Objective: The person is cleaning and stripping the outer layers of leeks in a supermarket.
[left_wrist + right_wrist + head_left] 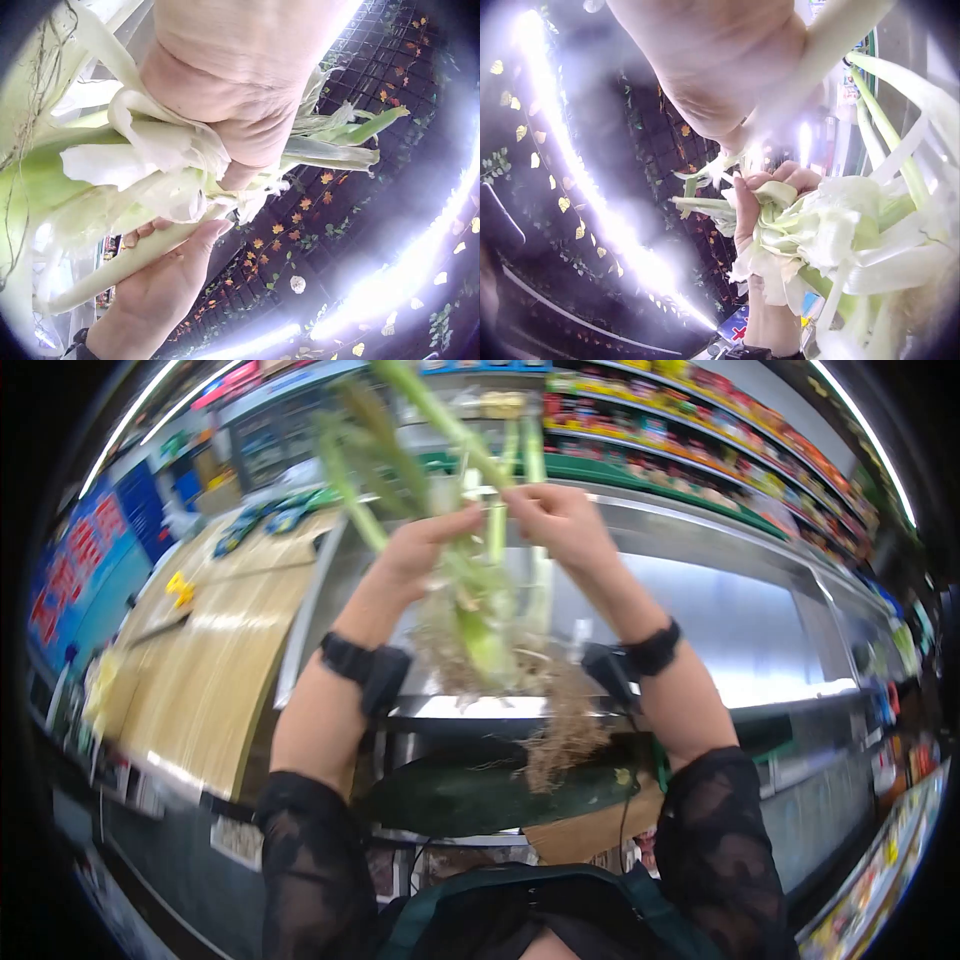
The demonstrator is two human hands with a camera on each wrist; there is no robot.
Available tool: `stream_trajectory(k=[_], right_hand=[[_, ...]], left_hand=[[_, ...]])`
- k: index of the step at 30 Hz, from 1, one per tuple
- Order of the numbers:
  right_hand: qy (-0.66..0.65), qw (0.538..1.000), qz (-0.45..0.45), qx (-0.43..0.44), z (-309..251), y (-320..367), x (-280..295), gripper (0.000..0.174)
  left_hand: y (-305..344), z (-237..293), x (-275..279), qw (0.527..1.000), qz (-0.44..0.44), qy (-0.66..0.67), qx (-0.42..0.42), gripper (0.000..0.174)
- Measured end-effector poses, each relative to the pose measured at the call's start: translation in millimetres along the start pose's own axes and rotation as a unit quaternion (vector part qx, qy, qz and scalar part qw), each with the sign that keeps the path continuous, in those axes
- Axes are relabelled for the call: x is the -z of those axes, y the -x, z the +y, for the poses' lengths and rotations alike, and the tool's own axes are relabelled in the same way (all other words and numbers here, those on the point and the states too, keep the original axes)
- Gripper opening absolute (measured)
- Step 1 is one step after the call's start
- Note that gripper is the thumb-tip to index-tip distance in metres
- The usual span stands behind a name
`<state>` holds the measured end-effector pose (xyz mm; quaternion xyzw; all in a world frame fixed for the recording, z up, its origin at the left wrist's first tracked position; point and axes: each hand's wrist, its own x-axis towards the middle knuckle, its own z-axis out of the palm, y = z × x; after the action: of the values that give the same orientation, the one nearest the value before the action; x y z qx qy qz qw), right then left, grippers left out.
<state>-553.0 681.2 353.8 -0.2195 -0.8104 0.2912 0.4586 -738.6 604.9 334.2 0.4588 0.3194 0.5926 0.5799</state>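
Observation:
A bunch of pale green stalks (480, 600) with stringy brown roots (565, 740) hangs root end down over the metal counter. My left hand (425, 550) grips the bunch near its upper part; in the right wrist view that hand (761, 202) has its fingers wrapped round the stalks and loose, papery white layers (840, 232). Beside it, my right hand (560, 525) pinches a long stalk (435, 415) that slants up to the left. In the left wrist view, the right hand (169, 285) lies along a pale stalk (127, 266).
A steel counter (700, 600) lies beyond the hands. On the left is a wooden board (220, 630) with a knife (160, 630) and a yellow item (180, 589). Below the roots is a large dark green object (470, 795) beside cardboard (590, 825). Stocked shelves (690, 420) stand behind.

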Motion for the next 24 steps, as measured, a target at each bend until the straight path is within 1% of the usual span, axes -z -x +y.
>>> stream_trajectory(k=[1,2,3,4,5,6,7,8,9,10,11,12,14,15,16,17,18,19,20,21,22,24], right_hand=[[-0.004,1.0,0.025,0.014,15.1,-2.7,-5.5,0.044],[-0.091,0.995,0.036,-0.003,30.4,8.2,30.0,0.044],[0.045,0.997,0.028,-0.055,-4.2,0.1,-10.5,0.044],[0.023,0.996,0.016,-0.089,-8.4,-0.5,-14.2,0.036],[-0.081,0.995,0.028,-0.041,-2.2,13.3,20.6,0.039],[0.116,0.99,0.076,-0.037,-9.0,-0.9,-15.4,0.04],[0.085,0.991,0.099,-0.034,-11.0,-4.2,-21.0,0.04],[0.101,0.988,0.104,-0.055,5.6,-5.9,-13.7,0.04],[0.082,0.987,0.112,-0.077,1.5,1.8,-10.5,0.039],[0.08,0.987,0.114,-0.078,5.9,1.8,-5.9,0.039],[0.106,0.985,0.113,-0.069,12.4,-7.1,2.2,0.039],[0.124,0.985,0.103,-0.061,21.6,-11.4,-2.2,0.039],[0.176,0.98,0.093,0.012,34.5,-18.0,-9.0,0.037],[0.117,0.991,0.071,0.002,44.5,-20.8,2.1,0.034],[0.045,0.998,0.022,0.031,46.3,-17.2,-0.4,0.032],[0.122,0.984,0.02,0.131,31.4,-25.0,-24.1,0.032],[0.005,1.0,-0.012,-0.021,19.1,-9.0,6.8,0.032],[0.057,0.998,-0.015,-0.02,21.9,-7.3,3.6,0.032],[0.041,0.997,-0.027,0.062,22.3,-15.1,-30.3,0.033],[0.09,0.996,-0.016,0.026,14.8,0.9,4.0,0.031],[0.076,0.997,-0.004,0.028,13.8,6.0,1.3,0.027],[0.106,0.994,-0.004,0.018,7.4,14.9,2.8,0.025]], left_hand=[[-5.3,-1.7,5.7,0.997,-0.076,0.024,0.018,0.04],[-3.0,-13.2,-37.3,0.973,-0.056,-0.172,-0.146,0.04],[-8.2,-16.5,22.6,0.979,-0.173,-0.018,-0.105,0.047],[-15.9,-14.0,35.9,0.985,-0.168,0.003,-0.045,0.054],[-81.1,-40.1,102.2,0.992,-0.118,0.036,0.036,0.05],[-18.7,-19.5,33.1,0.976,-0.182,0.02,-0.12,0.052],[-1.7,-3.8,23.9,0.964,-0.176,-0.098,-0.176,0.05],[-11.9,-11.2,14.3,0.964,-0.146,-0.109,-0.193,0.04],[6.8,-15.3,6.8,0.984,-0.09,-0.023,-0.151,0.025],[-0.9,-18.5,18.6,0.962,-0.211,0.022,-0.172,0.015],[-12.7,-19.9,30.7,0.952,-0.255,0.04,-0.166,0.014],[-12.3,-18.8,33.5,0.943,-0.286,0.056,-0.158,0.012],[-4.7,-20.8,37.7,0.955,-0.243,0.087,-0.149,0.01],[-12.0,-22.7,38.3,0.978,-0.176,0.048,-0.097,0.011],[-13.8,-40.0,46.4,0.978,-0.012,-0.013,-0.209,0.017],[-1.4,-16.5,70.6,0.966,-0.192,0.143,-0.101,0.022],[-42.2,-33.6,84.2,0.988,-0.06,0.074,-0.118,0.024],[-34.2,-35.5,65.1,0.987,-0.029,0.089,-0.13,0.026],[11.5,-14.9,48.4,0.985,-0.026,0.134,-0.106,0.029],[-32.3,-27.9,41.4,0.983,0.012,0.121,-0.136,0.029],[-34.3,-24.2,32.0,0.976,0.021,0.19,-0.104,0.035],[-28.4,-21.7,8.2,0.973,0.057,0.202,-0.096,0.042]])
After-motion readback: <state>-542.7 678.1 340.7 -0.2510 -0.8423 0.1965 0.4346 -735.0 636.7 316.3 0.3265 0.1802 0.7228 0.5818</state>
